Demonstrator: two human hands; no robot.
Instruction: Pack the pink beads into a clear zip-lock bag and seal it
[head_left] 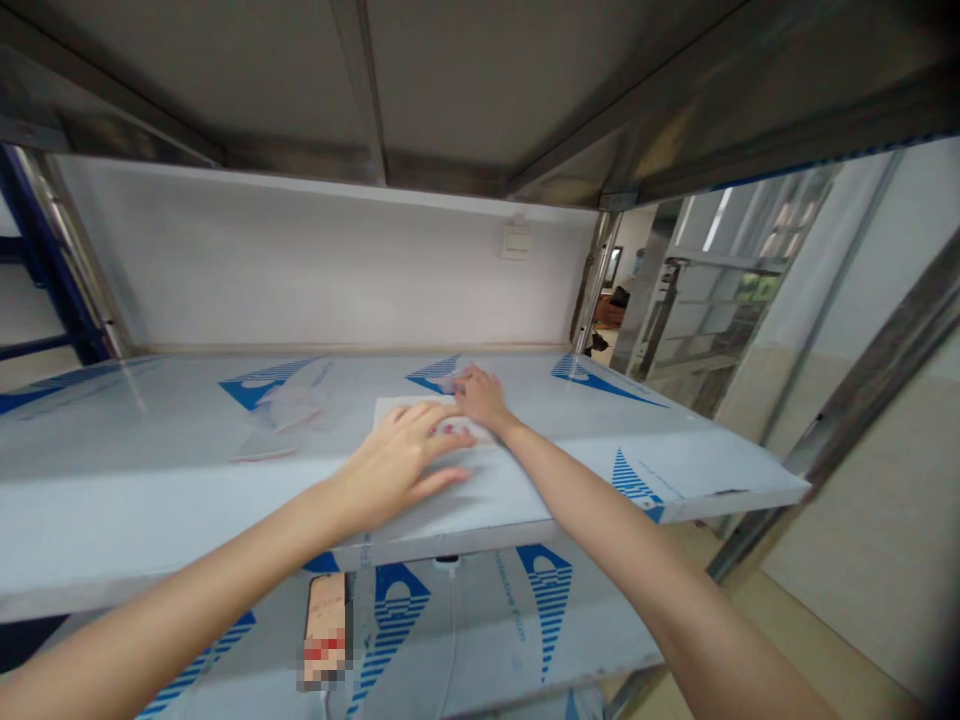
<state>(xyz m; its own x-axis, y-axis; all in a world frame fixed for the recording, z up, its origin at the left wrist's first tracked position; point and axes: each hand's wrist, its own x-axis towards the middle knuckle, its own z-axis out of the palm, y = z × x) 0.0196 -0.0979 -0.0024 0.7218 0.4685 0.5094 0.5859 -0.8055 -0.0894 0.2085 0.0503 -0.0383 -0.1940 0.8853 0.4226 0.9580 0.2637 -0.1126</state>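
Observation:
On the film-covered metal shelf (187,500), my left hand (405,455) rests over a small white sheet (386,405) with red marks. Its fingers are stretched and apart. My right hand (482,398) is just beyond and to the right, its fingers bent together at the sheet's far edge. A thin, clear piece of plastic (450,382), looking like a small bag, pokes out at its fingertips. Both hands cover part of the sheet. To the left lies a crumpled clear plastic bag (289,408), and nearer the front edge a flat clear one (266,447).
A phone (327,615) with a white cable lies on the lower shelf, beside another white cable (452,630). Overhead is a metal upper shelf (450,100). Posts (600,280) stand at the back corners. A wall switch (516,242) is behind.

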